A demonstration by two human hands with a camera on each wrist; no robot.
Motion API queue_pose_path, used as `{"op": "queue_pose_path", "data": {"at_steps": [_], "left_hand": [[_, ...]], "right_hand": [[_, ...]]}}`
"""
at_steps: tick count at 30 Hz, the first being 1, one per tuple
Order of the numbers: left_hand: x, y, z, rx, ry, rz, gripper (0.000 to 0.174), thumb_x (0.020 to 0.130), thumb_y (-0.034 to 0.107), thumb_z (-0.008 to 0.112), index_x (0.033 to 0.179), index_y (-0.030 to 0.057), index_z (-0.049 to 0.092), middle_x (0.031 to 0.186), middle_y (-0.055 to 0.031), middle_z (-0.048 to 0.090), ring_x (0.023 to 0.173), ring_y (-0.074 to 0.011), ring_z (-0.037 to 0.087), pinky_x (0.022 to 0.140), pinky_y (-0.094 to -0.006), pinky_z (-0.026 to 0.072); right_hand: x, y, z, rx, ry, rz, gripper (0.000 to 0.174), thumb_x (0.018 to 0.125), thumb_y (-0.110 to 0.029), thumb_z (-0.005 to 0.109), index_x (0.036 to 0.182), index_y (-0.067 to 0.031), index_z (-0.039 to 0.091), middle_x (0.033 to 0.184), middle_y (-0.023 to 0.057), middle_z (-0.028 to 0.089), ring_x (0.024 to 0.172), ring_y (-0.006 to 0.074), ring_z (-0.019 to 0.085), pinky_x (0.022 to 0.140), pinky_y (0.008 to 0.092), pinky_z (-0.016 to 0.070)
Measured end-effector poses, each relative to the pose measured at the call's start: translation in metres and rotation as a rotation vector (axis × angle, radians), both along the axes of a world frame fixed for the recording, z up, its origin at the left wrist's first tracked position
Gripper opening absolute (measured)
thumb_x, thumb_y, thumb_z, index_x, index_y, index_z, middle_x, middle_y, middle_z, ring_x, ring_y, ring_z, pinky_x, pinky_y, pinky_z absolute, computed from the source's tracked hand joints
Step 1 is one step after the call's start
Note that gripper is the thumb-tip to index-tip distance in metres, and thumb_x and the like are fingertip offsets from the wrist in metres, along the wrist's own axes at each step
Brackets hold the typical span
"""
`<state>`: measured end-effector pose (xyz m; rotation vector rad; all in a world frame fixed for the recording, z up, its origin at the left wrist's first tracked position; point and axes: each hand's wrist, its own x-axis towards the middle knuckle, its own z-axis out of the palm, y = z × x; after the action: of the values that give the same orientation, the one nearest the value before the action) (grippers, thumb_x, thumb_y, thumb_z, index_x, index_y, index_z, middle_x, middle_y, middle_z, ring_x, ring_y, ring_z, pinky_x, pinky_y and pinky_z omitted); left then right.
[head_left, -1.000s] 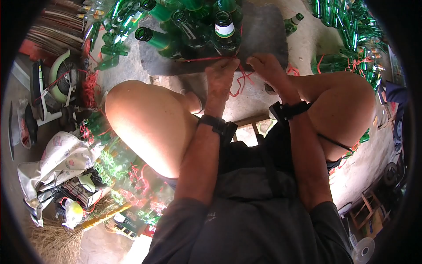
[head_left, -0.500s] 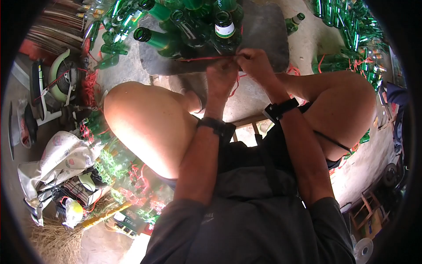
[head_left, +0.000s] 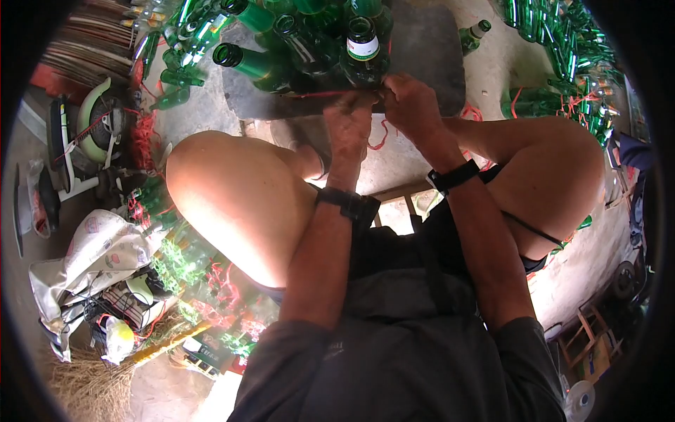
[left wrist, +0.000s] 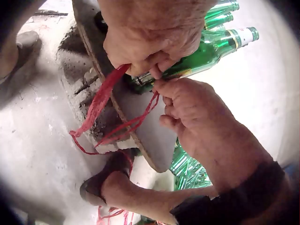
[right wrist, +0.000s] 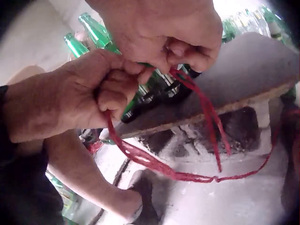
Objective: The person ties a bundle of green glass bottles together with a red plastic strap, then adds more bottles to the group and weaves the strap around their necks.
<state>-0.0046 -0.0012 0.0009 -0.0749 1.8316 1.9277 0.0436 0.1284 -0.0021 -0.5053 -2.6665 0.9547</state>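
Note:
My left hand (head_left: pixel 349 126) and right hand (head_left: pixel 413 109) are close together at the near edge of a dark slab (head_left: pixel 429 60). Red plastic twine (left wrist: pixel 101 103) runs tight along the base of a cluster of green glass bottles (head_left: pixel 306 46) standing there. In the right wrist view, my left fingers curl round one strand, whose loose length hangs in a loop. My right thumb and fingers pinch another part of the twine, with ends dangling below. A bottle with a white neck label (head_left: pixel 363 49) stands just beyond the fingertips. The crossing of the strands is partly hidden by the fingers.
A single green bottle (head_left: pixel 472 35) lies right of the slab. Heaped green bottles (head_left: pixel 555 42) fill the far right, with more at the left. Red twine scraps (head_left: pixel 145 137), a pale bag (head_left: pixel 105 243) and a straw broom (head_left: pixel 91 380) lie on the left side. Bare knees flank the arms.
My right hand, lower and apart from the left a second ago, has moved up and left to meet it at the slab's edge. The bottles have stayed in place.

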Motion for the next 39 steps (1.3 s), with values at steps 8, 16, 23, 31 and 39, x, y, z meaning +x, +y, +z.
{"op": "queue_pose_path", "data": {"at_steps": [8, 16, 23, 31, 39], "left_hand": [[-0.002, -0.008, -0.003, 0.232, -0.57, -0.042, 0.013, 0.095, 0.019, 0.063, 0.098, 0.0084, 0.07, 0.074, 0.0018, 0.061, 0.052, -0.0068, 0.043, 0.044, -0.0235, 0.0319], [-0.001, -0.015, -0.024, 0.342, -0.699, -0.183, 0.023, 0.102, 0.025, 0.054, 0.102, 0.0072, 0.069, 0.08, 0.004, 0.06, 0.056, -0.0033, 0.045, 0.045, -0.0211, 0.0345], [0.004, -0.013, -0.038, 0.472, -0.798, -0.023, 0.011, 0.101, 0.009, 0.056, 0.104, 0.0061, 0.066, 0.088, 0.003, 0.062, 0.063, -0.0015, 0.051, 0.051, -0.0151, 0.0422], [0.012, 0.002, -0.034, 0.456, -0.77, 0.139, 0.012, 0.091, 0.023, 0.076, 0.088, 0.0146, 0.067, 0.063, 0.0062, 0.052, 0.044, -0.0043, 0.032, 0.04, -0.0221, 0.0214], [0.015, -0.02, -0.083, 0.18, -0.325, -0.176, 0.033, 0.099, 0.003, 0.055, 0.131, 0.0066, 0.061, 0.107, -0.0034, 0.066, 0.093, -0.0125, 0.062, 0.079, -0.0235, 0.0516]], "right_hand": [[0.003, 0.003, -0.025, -0.678, -0.044, -0.126, 0.015, 0.089, -0.016, 0.067, 0.087, -0.0022, 0.073, 0.08, 0.0127, 0.072, 0.07, 0.0276, 0.067, 0.065, 0.0398, 0.0507], [0.008, 0.005, 0.001, -1.209, -0.139, -0.177, 0.016, 0.091, -0.026, 0.072, 0.093, -0.0101, 0.074, 0.081, -0.0024, 0.067, 0.073, 0.0075, 0.054, 0.064, 0.0268, 0.0352], [0.008, 0.005, 0.001, -1.229, -0.253, -0.236, 0.019, 0.091, -0.028, 0.073, 0.097, -0.0104, 0.075, 0.083, -0.0042, 0.064, 0.076, 0.0089, 0.052, 0.07, 0.0306, 0.0361], [0.008, 0.009, -0.002, -1.322, -0.287, -0.259, 0.017, 0.089, -0.024, 0.075, 0.097, -0.0091, 0.074, 0.077, -0.0069, 0.052, 0.069, 0.0045, 0.043, 0.06, 0.0251, 0.0317], [0.006, 0.009, 0.003, -1.314, -0.359, -0.286, 0.014, 0.089, -0.026, 0.074, 0.091, -0.0133, 0.07, 0.078, -0.0079, 0.051, 0.071, 0.0055, 0.044, 0.063, 0.0253, 0.0335]]}}
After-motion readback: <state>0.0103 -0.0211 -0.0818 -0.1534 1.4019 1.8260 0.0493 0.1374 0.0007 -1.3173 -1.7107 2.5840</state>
